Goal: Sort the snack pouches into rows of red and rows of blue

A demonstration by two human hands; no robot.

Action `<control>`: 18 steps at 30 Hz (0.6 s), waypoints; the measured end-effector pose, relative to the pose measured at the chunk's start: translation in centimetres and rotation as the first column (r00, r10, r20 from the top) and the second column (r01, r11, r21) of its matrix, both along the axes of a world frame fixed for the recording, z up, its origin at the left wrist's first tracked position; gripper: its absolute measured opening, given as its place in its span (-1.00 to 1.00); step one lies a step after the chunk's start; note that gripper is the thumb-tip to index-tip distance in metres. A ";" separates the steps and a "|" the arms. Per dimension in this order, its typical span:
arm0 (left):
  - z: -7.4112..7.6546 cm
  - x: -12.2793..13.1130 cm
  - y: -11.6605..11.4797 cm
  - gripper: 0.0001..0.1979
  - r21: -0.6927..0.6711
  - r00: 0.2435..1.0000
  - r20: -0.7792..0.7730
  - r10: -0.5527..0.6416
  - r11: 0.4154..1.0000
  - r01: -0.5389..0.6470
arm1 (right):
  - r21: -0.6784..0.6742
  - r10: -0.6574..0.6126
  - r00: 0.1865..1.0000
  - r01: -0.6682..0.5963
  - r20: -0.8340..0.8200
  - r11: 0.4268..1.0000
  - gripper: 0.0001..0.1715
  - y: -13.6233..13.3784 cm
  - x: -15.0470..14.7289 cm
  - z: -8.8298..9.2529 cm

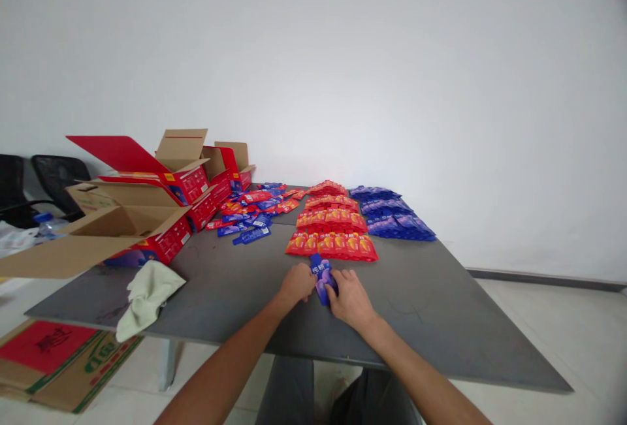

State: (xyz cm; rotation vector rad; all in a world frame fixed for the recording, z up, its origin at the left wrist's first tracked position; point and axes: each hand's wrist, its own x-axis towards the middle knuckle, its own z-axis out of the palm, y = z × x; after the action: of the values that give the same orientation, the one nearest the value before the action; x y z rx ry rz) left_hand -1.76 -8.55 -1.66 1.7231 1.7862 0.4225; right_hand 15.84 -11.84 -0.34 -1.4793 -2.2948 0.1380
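The left hand (300, 281) closes on the left edge of a blue pouch (322, 275), and the right hand (349, 296) pinches its right edge, in the head view. The pouch is over the grey table (421, 307), just nearer than rows of red pouches (333, 244). Stacked blue pouches (399, 226) lie rightward; open boxes (169, 242) stand left.

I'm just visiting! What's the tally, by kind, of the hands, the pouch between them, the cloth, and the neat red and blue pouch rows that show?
Left hand: 1
Right hand: 1
Blue pouch between them: 1
Pale cloth: 1
Red pouch rows: 4
Blue pouch rows: 3
Total: 11
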 end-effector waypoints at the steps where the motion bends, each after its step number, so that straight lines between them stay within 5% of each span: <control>1: 0.2 -0.1 -0.1 -0.68 0.037 0.998 -0.060 0.006 0.999 -0.004 | 0.000 0.003 1.000 -0.003 0.018 1.000 -0.65 -0.2 -0.3 0.0; 10: 0.5 -3.7 0.2 -0.71 0.256 0.922 -0.350 0.164 0.964 -0.075 | 0.109 -0.022 0.998 0.016 0.059 0.994 -0.59 -0.7 -1.8 -1.0; 18: -0.3 -10.3 4.9 -0.68 0.499 0.844 -0.426 0.326 0.863 -0.082 | 0.170 -0.074 0.995 0.062 0.065 0.983 -0.61 -1.1 -2.0 -1.2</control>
State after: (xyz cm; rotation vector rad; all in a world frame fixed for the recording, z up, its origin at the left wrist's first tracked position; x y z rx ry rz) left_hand -12.05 -3.60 -2.00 2.1110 2.4199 0.5732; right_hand 13.87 -12.90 -1.56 -1.4956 -2.2455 -0.1273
